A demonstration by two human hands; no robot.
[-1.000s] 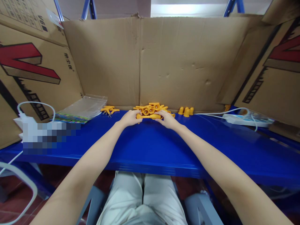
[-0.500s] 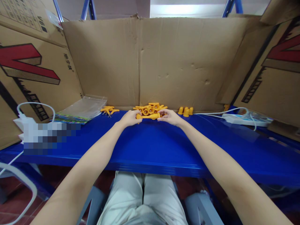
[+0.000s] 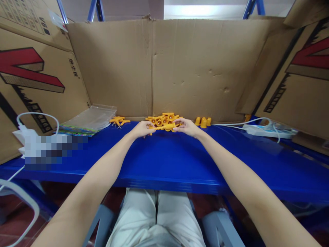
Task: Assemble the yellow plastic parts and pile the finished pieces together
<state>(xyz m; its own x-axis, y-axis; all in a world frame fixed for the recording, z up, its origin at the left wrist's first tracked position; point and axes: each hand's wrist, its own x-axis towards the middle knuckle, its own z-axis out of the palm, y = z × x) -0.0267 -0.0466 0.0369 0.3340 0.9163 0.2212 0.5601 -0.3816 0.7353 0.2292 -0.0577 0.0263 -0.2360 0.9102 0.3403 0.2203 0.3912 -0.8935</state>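
Observation:
My left hand (image 3: 144, 129) pinches the left end of a yellow plastic piece (image 3: 164, 127), a ridged shaft with a wider barrel on its right. The barrel end sits in the closed fingers of my right hand (image 3: 185, 127). The piece lies roughly level between both hands, just above the blue table (image 3: 169, 157). Right behind it is a pile of yellow cup-shaped and T-shaped parts (image 3: 165, 121), partly covered by my fingers and the held piece. The exact kind of the piece is too small to tell.
Yellow T-shaped handles with metal hooks (image 3: 119, 121) lie left of the pile. Several yellow caps (image 3: 203, 122) stand to the right. Clear plastic bags (image 3: 89, 116), a white power strip (image 3: 268, 131) and a white charger with cable (image 3: 27, 133) rest near the sides. Cardboard (image 3: 200, 68) walls the back.
The yellow piece has turned slightly between my hands, its left end now tucked more into my left fingers. Both hands stay in nearly the same place.

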